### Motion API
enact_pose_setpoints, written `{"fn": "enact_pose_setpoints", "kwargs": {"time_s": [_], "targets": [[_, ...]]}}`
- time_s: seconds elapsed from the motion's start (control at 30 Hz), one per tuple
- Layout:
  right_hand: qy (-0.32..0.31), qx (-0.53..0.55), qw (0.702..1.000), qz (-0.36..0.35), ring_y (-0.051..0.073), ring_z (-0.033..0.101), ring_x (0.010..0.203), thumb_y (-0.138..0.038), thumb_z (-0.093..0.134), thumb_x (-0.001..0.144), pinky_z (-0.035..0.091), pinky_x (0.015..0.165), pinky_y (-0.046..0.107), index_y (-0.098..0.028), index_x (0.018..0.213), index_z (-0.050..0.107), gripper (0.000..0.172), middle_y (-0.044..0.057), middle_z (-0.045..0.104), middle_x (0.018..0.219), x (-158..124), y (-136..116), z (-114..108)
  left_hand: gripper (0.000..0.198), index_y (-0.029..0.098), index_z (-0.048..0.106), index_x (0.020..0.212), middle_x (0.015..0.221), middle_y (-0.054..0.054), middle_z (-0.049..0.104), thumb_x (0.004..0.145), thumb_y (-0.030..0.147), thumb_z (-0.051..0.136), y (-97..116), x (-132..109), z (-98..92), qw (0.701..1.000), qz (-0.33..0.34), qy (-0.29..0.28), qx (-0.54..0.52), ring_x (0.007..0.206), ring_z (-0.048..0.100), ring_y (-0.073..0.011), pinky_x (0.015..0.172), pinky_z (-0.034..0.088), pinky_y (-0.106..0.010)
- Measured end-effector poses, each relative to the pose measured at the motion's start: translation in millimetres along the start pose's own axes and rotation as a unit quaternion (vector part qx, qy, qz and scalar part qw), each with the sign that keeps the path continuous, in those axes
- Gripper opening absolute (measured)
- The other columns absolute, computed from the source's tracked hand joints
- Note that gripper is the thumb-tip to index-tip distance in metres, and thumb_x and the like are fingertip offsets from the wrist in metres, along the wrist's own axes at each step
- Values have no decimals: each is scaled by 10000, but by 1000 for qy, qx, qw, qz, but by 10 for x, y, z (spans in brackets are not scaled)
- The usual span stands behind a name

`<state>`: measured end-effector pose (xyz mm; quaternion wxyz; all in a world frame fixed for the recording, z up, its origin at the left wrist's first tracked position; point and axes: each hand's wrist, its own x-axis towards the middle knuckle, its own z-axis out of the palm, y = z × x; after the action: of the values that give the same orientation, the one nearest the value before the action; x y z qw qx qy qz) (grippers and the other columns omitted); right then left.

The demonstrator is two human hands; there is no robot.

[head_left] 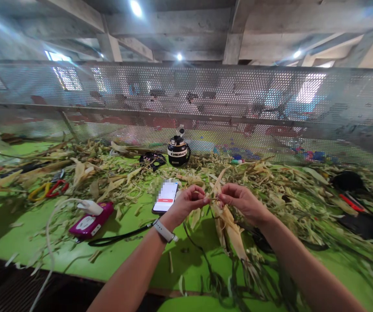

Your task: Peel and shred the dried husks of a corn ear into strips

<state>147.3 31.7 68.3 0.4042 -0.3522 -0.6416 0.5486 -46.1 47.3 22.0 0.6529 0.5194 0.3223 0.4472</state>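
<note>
Above the green table (27, 234) the left hand (188, 201) and the right hand (241, 201) meet, each pinching the same bundle of dried husks (228, 221), its strips hanging to the tabletop. A lit phone (165, 197) lies just left of them, a pink power bank (90, 221) farther left, and a black jug (178, 151) stands far back by the mesh screen (186, 99).

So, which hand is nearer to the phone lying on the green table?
Left. The left hand is just right of the phone, almost beside it. The right hand is farther right, beyond the left one; both pinch the dry husk.
</note>
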Motion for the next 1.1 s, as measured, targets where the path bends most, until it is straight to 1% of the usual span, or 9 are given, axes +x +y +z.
{"fn": "enact_pose_setpoints", "kwargs": {"time_s": [0.13,0.37,0.53,0.67,0.73,0.8,0.9,1.0,1.1], "targets": [[43,-50,998,-3,103,493,575,-500,673,693,396,566,239,-168,738,616,339,-16,571,630,38,38,109,392,161,530,811,665,35,599,585,339,796,-6,-3,18,1000,3,-5,7,619,520,-73,601,339,-202],[60,-125,990,-16,107,492,597,-488,621,731,384,568,233,-161,731,607,328,-9,578,654,62,131,124,389,157,561,805,651,36,606,563,335,808,-15,3,42,1000,5,-8,8,613,533,-78,608,362,-213],[65,-128,990,-7,112,507,603,-479,618,729,399,572,235,-157,731,605,323,-7,589,648,59,120,116,353,131,612,751,713,2,632,552,344,811,-28,12,47,1000,0,-12,17,672,557,-99,667,397,-238],[69,-152,986,-13,113,498,601,-468,615,728,402,576,239,-156,714,601,312,-6,580,631,75,114,116,344,128,630,750,749,-11,633,566,363,801,-49,17,40,1000,1,-22,22,718,554,-108,710,406,-248],[75,-158,984,-14,111,494,589,-464,610,732,399,566,240,-159,715,594,305,-8,574,623,85,130,107,338,132,627,749,740,0,616,573,365,798,-48,13,42,1000,6,-21,10,702,532,-92,687,393,-229],[82,-159,984,-16,113,498,582,-466,607,734,400,559,241,-164,719,584,303,-7,574,623,91,148,95,341,136,622,753,718,15,588,572,364,800,-35,4,51,1000,3,-13,-10,651,490,-68,626,364,-202],[69,-177,982,-19,121,511,593,-455,601,742,408,573,246,-167,705,577,291,-4,579,626,85,161,83,363,139,611,756,672,34,537,555,367,808,-9,-12,71,999,-16,8,-46,570,409,-42,529,293,-184],[55,-217,974,-26,127,519,613,-417,584,766,406,593,247,-168,705,593,256,-3,587,633,66,150,81,385,142,598,743,657,39,510,533,382,815,-1,-13,87,996,-35,27,-76,560,392,-39,517,278,-184],[67,-248,966,-38,139,537,651,-393,566,788,411,629,254,-169,729,617,238,4,609,669,52,130,82,405,145,591,738,666,39,511,523,407,813,-24,7,88,995,-33,37,-82,568,397,-41,531,290,-184]]}}
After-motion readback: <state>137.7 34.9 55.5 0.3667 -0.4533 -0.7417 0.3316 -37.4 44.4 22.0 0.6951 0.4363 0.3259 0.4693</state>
